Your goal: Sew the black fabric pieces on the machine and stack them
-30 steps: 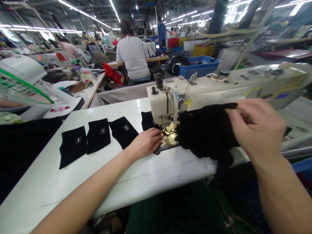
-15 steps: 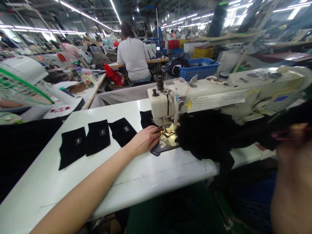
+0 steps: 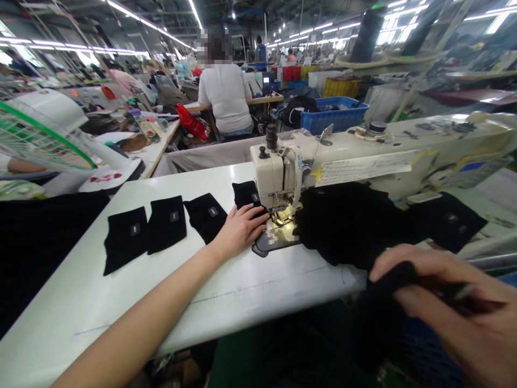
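My left hand lies flat on the white table, fingers stretched toward the needle plate of the cream sewing machine. A black fabric pile sits under the machine arm to the right of the needle. My right hand is low at the front right, fingers pinched on a hanging part of that black fabric. Several black fabric pieces with small labels lie in a row left of the machine. Another labelled black piece rests at the right.
A green-rimmed wire fan guard and a white machine stand at the left. A person in a white shirt sits with their back to me at a table behind. Blue crates and cluttered worktables fill the background. Dark cloth covers the left edge.
My right hand has dropped from up beside the machine arm to the front right, taking hold of a lower part of the black fabric. My left hand has stayed by the needle.
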Motion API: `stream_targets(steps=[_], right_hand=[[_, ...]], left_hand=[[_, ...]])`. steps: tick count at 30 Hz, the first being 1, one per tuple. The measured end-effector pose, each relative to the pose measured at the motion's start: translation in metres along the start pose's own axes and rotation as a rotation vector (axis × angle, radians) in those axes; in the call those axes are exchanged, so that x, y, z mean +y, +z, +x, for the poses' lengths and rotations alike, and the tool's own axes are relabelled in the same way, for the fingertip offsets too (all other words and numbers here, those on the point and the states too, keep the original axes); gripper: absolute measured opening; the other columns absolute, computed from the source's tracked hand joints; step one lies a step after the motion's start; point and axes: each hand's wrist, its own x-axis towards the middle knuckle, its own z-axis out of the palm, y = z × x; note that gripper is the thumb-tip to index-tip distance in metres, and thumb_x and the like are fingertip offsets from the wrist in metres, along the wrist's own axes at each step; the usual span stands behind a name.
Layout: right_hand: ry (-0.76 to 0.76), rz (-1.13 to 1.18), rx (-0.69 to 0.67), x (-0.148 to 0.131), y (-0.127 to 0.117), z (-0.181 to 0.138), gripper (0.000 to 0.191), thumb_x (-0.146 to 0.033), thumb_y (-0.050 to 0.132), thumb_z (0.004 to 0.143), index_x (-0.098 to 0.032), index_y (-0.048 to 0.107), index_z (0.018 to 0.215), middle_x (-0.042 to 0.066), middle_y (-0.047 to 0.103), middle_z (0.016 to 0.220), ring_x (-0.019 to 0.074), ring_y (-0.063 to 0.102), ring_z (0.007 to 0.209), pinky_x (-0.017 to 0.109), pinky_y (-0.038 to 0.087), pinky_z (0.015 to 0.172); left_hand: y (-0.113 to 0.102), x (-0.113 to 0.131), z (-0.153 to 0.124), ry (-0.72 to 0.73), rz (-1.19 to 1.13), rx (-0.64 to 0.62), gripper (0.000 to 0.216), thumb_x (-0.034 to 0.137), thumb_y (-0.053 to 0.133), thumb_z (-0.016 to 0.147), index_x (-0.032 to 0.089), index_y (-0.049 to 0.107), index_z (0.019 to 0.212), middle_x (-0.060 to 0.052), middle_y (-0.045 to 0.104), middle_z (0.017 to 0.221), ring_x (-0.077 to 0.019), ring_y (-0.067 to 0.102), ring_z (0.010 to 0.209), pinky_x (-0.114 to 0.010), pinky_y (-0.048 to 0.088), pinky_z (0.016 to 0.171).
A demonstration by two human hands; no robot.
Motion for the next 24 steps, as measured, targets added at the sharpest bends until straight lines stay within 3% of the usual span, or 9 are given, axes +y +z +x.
stream_targets(steps=[3, 7, 10, 13, 15, 17, 19, 21, 24], right_hand=[[0.093, 0.161, -0.177, -0.021, 0.027, -0.001, 0.016, -0.04, 0.067, 0.087, -0.028, 0.064, 0.076, -0.001, 0.065, 0.078, 0.0151, 0.06, 0.056, 0.023, 0.047, 0.044], [0.303, 0.181, -0.193, -0.019, 0.052, -0.018, 0.017, -0.042, 0.061, 0.09, -0.026, 0.068, 0.093, -0.004, 0.056, 0.065, 0.0131, 0.054, 0.054, 0.02, 0.047, 0.049], [0.315, 0.202, -0.259, -0.009, 0.064, -0.027, 0.023, -0.045, 0.06, 0.091, -0.025, 0.07, 0.097, -0.003, 0.059, 0.068, 0.0134, 0.056, 0.057, 0.02, 0.048, 0.051], [0.295, 0.222, -0.304, -0.009, 0.075, -0.031, 0.023, -0.046, 0.062, 0.089, -0.025, 0.071, 0.091, -0.003, 0.059, 0.067, 0.0134, 0.056, 0.057, 0.02, 0.047, 0.052], [0.31, 0.23, -0.324, -0.015, 0.083, -0.033, 0.024, -0.047, 0.062, 0.088, -0.025, 0.07, 0.085, -0.003, 0.057, 0.065, 0.0136, 0.054, 0.056, 0.021, 0.046, 0.052], [0.349, 0.231, -0.331, -0.022, 0.089, -0.035, 0.025, -0.047, 0.064, 0.086, -0.024, 0.068, 0.079, -0.004, 0.054, 0.062, 0.0135, 0.051, 0.054, 0.022, 0.044, 0.051], [0.389, 0.232, -0.305, -0.026, 0.093, -0.036, 0.025, -0.048, 0.067, 0.083, -0.024, 0.065, 0.076, -0.004, 0.051, 0.06, 0.0132, 0.05, 0.053, 0.022, 0.043, 0.051], [0.422, 0.247, -0.282, -0.025, 0.094, -0.038, 0.027, -0.05, 0.069, 0.081, -0.024, 0.065, 0.08, -0.004, 0.053, 0.061, 0.0133, 0.05, 0.054, 0.022, 0.043, 0.05], [0.425, 0.291, -0.381, -0.015, 0.094, -0.045, 0.03, -0.052, 0.069, 0.081, -0.023, 0.071, 0.092, -0.003, 0.059, 0.064, 0.0139, 0.052, 0.053, 0.022, 0.044, 0.05]], left_hand=[[-0.002, -0.014, -0.012, -0.041, -0.034, -0.014, 0.038, 0.035, 0.047, 0.102, 0.027, 0.06, 0.137, -0.011, 0.054, 0.146, -0.0339, 0.045, 0.137, -0.061, 0.037, 0.109], [-0.014, -0.049, -0.035, -0.074, -0.037, -0.036, 0.04, 0.037, 0.041, 0.103, 0.025, 0.06, 0.137, -0.011, 0.053, 0.148, -0.0337, 0.042, 0.14, -0.062, 0.035, 0.112], [-0.027, -0.059, -0.051, -0.156, -0.002, -0.016, 0.04, 0.04, 0.045, 0.102, 0.023, 0.065, 0.131, -0.013, 0.056, 0.144, -0.0361, 0.044, 0.138, -0.069, 0.027, 0.113], [-0.042, -0.024, -0.059, -0.23, -0.063, 0.107, 0.036, 0.041, 0.049, 0.1, 0.02, 0.072, 0.116, -0.013, 0.068, 0.127, -0.0365, 0.05, 0.133, -0.073, 0.019, 0.115], [-0.05, 0.022, -0.059, -0.188, -0.354, 0.123, 0.035, 0.041, 0.048, 0.101, 0.02, 0.072, 0.116, -0.012, 0.07, 0.122, -0.0293, 0.06, 0.122, -0.057, 0.038, 0.112], [-0.055, 0.071, -0.057, -0.12, -0.7, -0.035, 0.036, 0.042, 0.058, 0.096, 0.023, 0.067, 0.126, -0.009, 0.071, 0.122, -0.0235, 0.068, 0.108, -0.037, 0.054, 0.095], [-0.057, 0.108, -0.054, -0.073, -0.855, -0.125, 0.037, 0.036, 0.069, 0.09, 0.024, 0.068, 0.125, -0.006, 0.075, 0.113, -0.0199, 0.07, 0.097, -0.028, 0.055, 0.086], [-0.059, 0.125, -0.049, -0.108, -0.899, -0.14, 0.019, 0.028, 0.065, 0.092, 0.021, 0.075, 0.107, -0.003, 0.076, 0.095, -0.0166, 0.069, 0.083, -0.025, 0.053, 0.078], [-0.065, 0.117, -0.042, -0.254, -1.011, -0.091, 0.019, 0.026, 0.06, 0.094, 0.018, 0.075, 0.087, -0.002, 0.072, 0.079, -0.0147, 0.064, 0.073, -0.024, 0.05, 0.07]])
